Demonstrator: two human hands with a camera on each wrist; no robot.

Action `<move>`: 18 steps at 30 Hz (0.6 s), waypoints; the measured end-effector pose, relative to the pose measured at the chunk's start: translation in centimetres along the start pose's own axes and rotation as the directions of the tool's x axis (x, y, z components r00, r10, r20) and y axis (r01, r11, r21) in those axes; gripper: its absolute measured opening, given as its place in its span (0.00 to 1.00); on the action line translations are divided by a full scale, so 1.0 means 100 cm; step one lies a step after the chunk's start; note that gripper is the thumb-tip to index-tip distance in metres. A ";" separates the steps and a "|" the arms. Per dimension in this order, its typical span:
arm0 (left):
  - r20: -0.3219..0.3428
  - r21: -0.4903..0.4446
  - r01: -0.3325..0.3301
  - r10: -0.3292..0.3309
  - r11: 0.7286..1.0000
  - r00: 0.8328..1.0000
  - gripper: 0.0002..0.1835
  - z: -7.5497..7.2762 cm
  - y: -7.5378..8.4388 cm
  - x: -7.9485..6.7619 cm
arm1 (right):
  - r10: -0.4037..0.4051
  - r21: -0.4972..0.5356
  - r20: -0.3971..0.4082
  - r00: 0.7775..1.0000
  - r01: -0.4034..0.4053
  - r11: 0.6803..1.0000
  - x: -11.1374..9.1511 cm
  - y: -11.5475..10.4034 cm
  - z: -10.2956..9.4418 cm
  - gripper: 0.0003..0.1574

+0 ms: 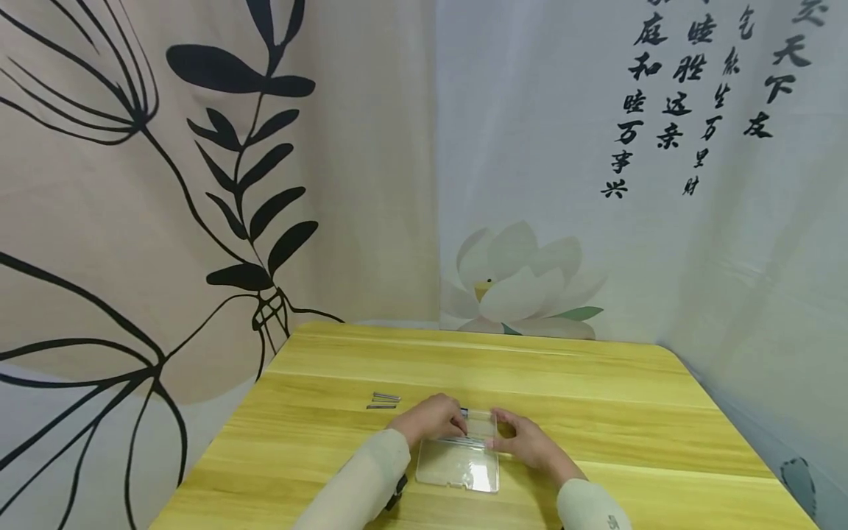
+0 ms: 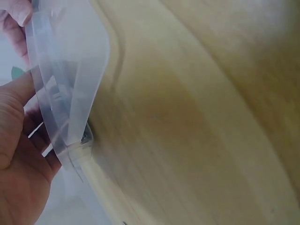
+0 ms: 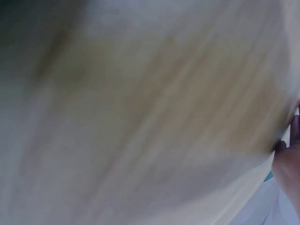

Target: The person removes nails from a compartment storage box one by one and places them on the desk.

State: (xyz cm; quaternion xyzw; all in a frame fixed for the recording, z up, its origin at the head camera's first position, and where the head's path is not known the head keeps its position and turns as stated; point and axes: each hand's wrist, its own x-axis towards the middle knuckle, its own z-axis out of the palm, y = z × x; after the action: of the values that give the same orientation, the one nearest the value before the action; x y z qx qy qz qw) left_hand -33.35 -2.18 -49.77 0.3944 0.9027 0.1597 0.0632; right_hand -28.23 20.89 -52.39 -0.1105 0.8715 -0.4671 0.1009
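A clear plastic box [image 1: 482,424] lies on the table with its hinged lid [image 1: 453,467] folded back toward me. My left hand [image 1: 433,418] reaches into the box from the left, fingers bent downward; whether they pinch anything is hidden. In the left wrist view, the fingers of that hand [image 2: 21,183] are partly behind the clear plastic [image 2: 86,61]. My right hand [image 1: 530,442] grips the box's right side between thumb and fingers. Only part of the right hand [image 3: 287,164] shows at the edge of the right wrist view. Some thin metal pieces [image 1: 475,441] lie near the hinge.
Several slim metal nails or screws [image 1: 383,400] lie on the wooden table [image 1: 629,427], to the left of the box. Behind the table hangs a printed curtain [image 1: 371,184] with plant drawings and writing. The right wrist view is blurred.
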 end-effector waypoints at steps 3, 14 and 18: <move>-0.020 -0.037 -0.018 0.017 0.999 1.000 0.02 -0.002 0.000 -0.002 | -0.003 0.004 0.000 1.000 0.003 1.000 0.000 0.000 0.000 0.49; -0.046 -0.172 0.030 -0.038 0.985 0.998 0.02 -0.008 -0.001 -0.009 | 0.008 -0.023 -0.012 1.000 -0.008 1.000 -0.001 -0.002 -0.001 0.48; -0.055 -0.239 0.070 -0.085 0.968 0.995 0.04 -0.010 -0.005 -0.009 | 0.007 -0.030 -0.017 1.000 -0.008 1.000 -0.001 -0.003 -0.001 0.48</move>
State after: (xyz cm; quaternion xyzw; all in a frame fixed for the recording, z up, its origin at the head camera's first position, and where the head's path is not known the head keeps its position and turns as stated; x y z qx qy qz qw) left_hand -33.32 -3.38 -49.03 0.3432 0.8934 0.2765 0.0869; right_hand -28.12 20.82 -52.13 -0.1049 0.8797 -0.4543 0.0936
